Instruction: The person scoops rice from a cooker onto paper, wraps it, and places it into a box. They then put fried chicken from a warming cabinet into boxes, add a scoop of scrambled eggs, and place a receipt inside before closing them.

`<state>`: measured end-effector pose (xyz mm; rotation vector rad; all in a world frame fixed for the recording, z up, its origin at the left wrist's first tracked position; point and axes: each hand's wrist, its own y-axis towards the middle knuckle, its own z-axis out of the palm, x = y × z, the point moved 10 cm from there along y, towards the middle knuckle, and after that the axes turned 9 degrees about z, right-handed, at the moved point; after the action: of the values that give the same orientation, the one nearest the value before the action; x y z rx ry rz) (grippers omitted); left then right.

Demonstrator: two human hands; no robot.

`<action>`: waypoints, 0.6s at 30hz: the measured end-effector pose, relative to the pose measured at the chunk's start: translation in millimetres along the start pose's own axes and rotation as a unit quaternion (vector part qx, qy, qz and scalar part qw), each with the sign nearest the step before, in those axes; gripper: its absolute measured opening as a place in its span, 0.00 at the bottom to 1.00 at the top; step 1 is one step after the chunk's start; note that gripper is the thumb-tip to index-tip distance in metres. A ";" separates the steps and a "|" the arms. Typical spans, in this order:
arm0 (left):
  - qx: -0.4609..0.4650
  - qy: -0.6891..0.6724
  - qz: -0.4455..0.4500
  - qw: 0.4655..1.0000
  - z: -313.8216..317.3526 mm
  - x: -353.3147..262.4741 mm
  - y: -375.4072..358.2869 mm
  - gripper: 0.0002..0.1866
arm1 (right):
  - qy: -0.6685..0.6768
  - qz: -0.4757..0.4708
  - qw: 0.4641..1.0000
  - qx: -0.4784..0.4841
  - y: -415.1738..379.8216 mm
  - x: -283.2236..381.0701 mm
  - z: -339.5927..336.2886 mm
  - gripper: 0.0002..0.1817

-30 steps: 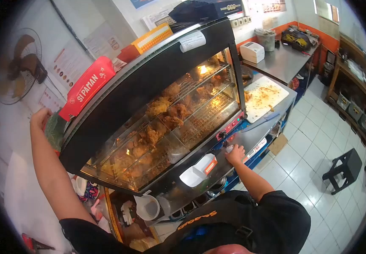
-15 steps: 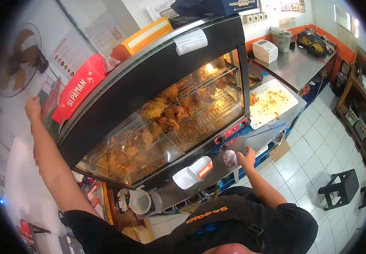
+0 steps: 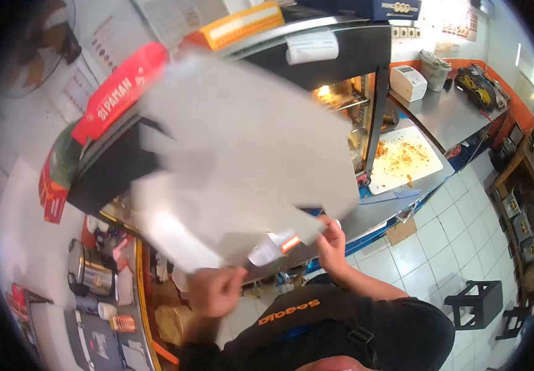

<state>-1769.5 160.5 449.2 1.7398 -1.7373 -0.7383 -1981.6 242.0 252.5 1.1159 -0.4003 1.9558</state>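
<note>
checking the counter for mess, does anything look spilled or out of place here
Yes. The white cutting board beside the display case is strewn with orange-brown crumbs and scraps. Also, both hands, left hand and right hand, hold a large flat grey sheet that is motion-blurred and hides most of the case front.

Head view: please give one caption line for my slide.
Both hands, left hand and right hand, hold a blurred flat white sheet before the food warmer.

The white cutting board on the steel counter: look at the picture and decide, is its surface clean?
No. The white cutting board is scattered with orange-brown crumbs and scraps over much of its surface.
</note>
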 end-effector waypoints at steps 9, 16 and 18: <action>-0.082 -0.482 -0.585 0.648 116.4 9.3 -234.8 0.12 | -0.242 -0.080 0.906 0.337 -31.8 -5.4 121.2 0.18; -0.081 -0.472 -0.591 0.649 115.6 -11.6 -242.0 0.16 | -0.347 -0.076 0.857 0.373 -56.1 -31.4 156.2 0.16; -0.092 -0.417 -0.585 0.690 101.1 -17.6 -228.2 0.19 | -0.487 -0.132 0.753 0.421 -76.9 -24.1 176.8 0.16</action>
<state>-1686.2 176.4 213.8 2.4410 -0.5713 -2.4375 -1815.9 167.5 321.5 2.6120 0.1850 1.0973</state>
